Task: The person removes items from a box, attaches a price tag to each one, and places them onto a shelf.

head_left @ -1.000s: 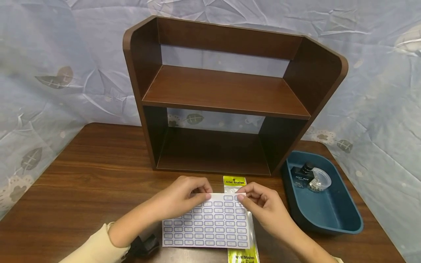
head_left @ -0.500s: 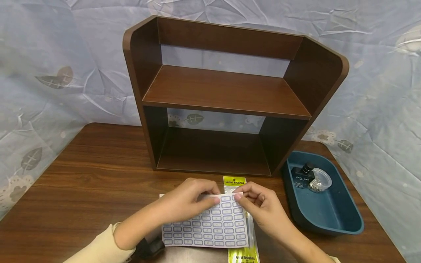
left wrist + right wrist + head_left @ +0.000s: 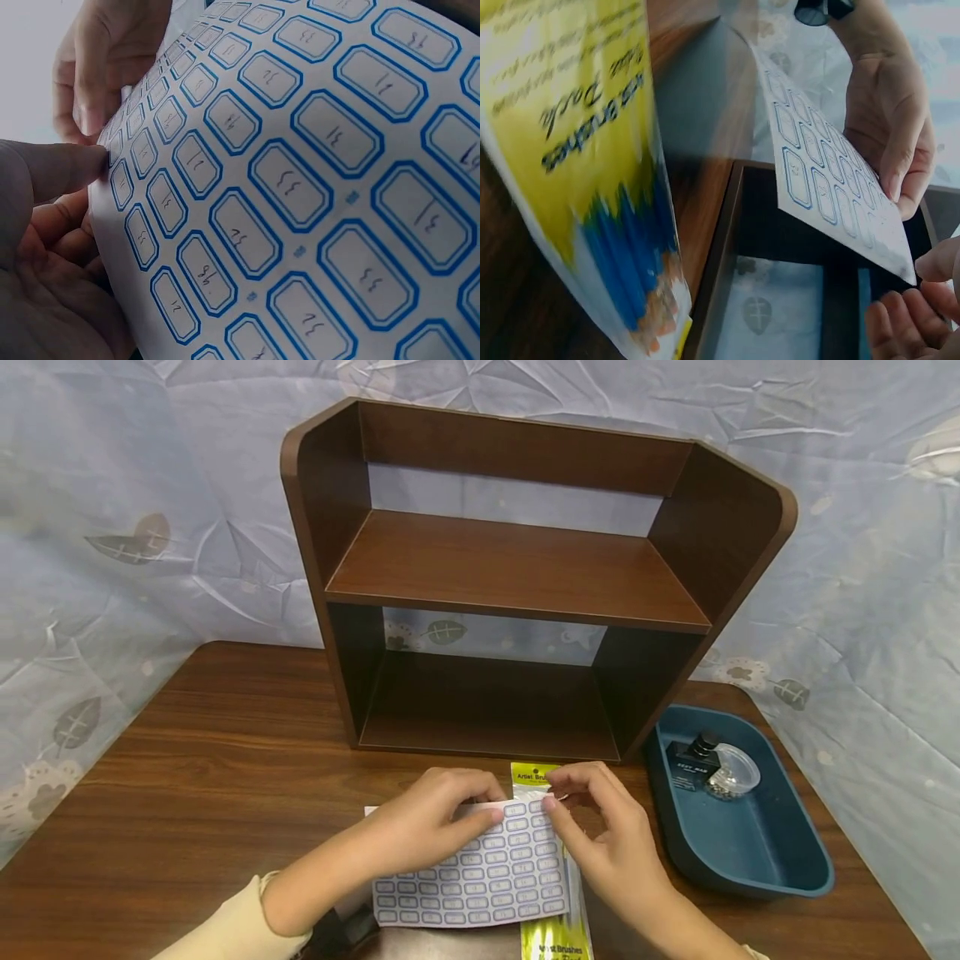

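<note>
A white sheet of labels with blue-bordered, hand-numbered labels is raised above the table in the head view. My left hand pinches its top edge, thumb on the printed face and fingers behind. At the top right corner of the sheet my right hand pinches with thumb and forefinger. The right wrist view shows that thumb right at the corner, other fingers curled below. Beneath the sheet lies a yellow and clear Artist Brushes packet, partly covered, with blue brush handles inside.
A dark brown two-tier shelf stands at the back of the wooden table. To the right sits a blue bin holding a black bottle and a small clear round tub. Patterned cloth hangs behind.
My left hand has slid to the right along the sheet's top edge. My right hand has shifted slightly at the corner, its forefinger raised, and the sheet now tilts and bends a little.
</note>
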The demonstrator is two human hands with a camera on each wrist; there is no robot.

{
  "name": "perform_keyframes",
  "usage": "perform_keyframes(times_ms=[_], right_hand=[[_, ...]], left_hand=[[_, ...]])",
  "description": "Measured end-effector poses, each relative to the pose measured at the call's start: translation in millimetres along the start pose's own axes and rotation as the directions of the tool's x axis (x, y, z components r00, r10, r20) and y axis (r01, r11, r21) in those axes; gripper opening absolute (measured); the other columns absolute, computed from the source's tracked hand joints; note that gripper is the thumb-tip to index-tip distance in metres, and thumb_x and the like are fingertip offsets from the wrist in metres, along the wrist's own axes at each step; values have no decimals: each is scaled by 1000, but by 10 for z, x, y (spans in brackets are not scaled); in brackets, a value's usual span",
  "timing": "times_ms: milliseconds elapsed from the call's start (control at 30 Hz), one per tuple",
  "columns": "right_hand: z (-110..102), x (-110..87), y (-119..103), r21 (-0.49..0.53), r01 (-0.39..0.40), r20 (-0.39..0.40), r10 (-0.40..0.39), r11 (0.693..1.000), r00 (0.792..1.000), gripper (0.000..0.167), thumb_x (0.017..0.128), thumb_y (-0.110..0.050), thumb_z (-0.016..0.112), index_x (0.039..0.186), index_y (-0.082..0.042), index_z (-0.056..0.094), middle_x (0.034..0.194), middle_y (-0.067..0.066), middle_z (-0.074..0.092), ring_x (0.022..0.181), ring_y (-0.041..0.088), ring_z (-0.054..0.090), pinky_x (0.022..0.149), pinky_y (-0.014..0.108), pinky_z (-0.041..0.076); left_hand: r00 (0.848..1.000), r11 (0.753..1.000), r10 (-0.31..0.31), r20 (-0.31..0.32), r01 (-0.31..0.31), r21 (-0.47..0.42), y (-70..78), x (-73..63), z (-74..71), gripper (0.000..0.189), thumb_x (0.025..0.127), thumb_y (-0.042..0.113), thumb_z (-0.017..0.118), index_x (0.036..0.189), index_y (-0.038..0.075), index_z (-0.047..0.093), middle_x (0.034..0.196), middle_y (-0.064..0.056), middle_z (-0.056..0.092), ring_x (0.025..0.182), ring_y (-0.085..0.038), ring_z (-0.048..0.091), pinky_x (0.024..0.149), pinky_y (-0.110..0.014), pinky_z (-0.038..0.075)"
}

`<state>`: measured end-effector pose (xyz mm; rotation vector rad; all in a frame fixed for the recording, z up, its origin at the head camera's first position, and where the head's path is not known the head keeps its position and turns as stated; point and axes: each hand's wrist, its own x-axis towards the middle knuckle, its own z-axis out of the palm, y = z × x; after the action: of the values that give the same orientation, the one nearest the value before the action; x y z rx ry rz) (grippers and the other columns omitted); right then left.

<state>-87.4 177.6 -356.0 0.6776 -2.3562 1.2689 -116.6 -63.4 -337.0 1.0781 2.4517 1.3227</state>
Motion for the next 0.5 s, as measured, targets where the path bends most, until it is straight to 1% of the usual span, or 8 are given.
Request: perform_keyframes(times_ms=[67, 167, 233, 333, 433, 500], right_hand=[[-4, -1, -15, -59, 86, -28, -88, 995, 996, 36, 86, 8, 78, 115, -10, 68, 114, 0, 67, 95, 11, 63, 86, 15, 56], [-19, 4, -36, -103, 160, -37, -165, 982, 986, 38, 83, 11, 78, 115, -9, 69, 114, 1, 66, 97, 14, 61, 91, 10, 51], [-34, 4, -50, -115, 165, -18, -168, 980, 986, 36, 85, 10, 78, 114, -10, 70, 113, 0, 67, 98, 13, 61, 91, 9, 49], [-40, 5, -54, -119, 181, 17, -180, 976, 983, 33, 85, 9, 78, 112, -10, 70, 110, 0, 68, 95, 10, 61, 87, 12, 51], [-20, 0, -40, -119, 209, 40, -206, 971, 978, 35, 84, 10, 78, 112, -10, 70, 108, 0, 69, 91, 8, 61, 81, 13, 53], [-3, -2, -35, -123, 222, 45, -217, 967, 975, 37, 83, 9, 79, 113, -11, 69, 108, -1, 70, 90, 8, 62, 81, 13, 54]], left_hand=[[1000, 1000, -12, -13, 12, 3, -9, -6, -5, 10, 104, 14, 64, 105, 11, 73, 93, 2, 74, 78, 1, 58, 74, -20, 54], [1000, 1000, -20, -23, 20, 2, -22, -14, -10, 11, 104, 15, 63, 106, 10, 73, 94, 2, 75, 78, 1, 59, 73, -21, 54], [999, 1000, -20, -30, 20, 1, -27, -14, -6, 11, 104, 15, 63, 107, 10, 73, 95, 1, 75, 79, 1, 60, 74, -21, 55], [999, 1000, -16, -40, 16, -2, -31, -13, 7, 13, 104, 13, 62, 110, 9, 73, 100, -1, 77, 83, 0, 62, 78, -21, 56], [999, 1000, -8, -50, 8, -9, -28, -11, 17, 14, 104, 12, 62, 113, 9, 72, 105, -2, 78, 87, -1, 64, 82, -22, 57], [998, 1000, 6, -55, -7, -12, -27, -13, 17, 14, 105, 12, 62, 114, 9, 72, 107, -2, 78, 89, -2, 65, 84, -23, 58]])
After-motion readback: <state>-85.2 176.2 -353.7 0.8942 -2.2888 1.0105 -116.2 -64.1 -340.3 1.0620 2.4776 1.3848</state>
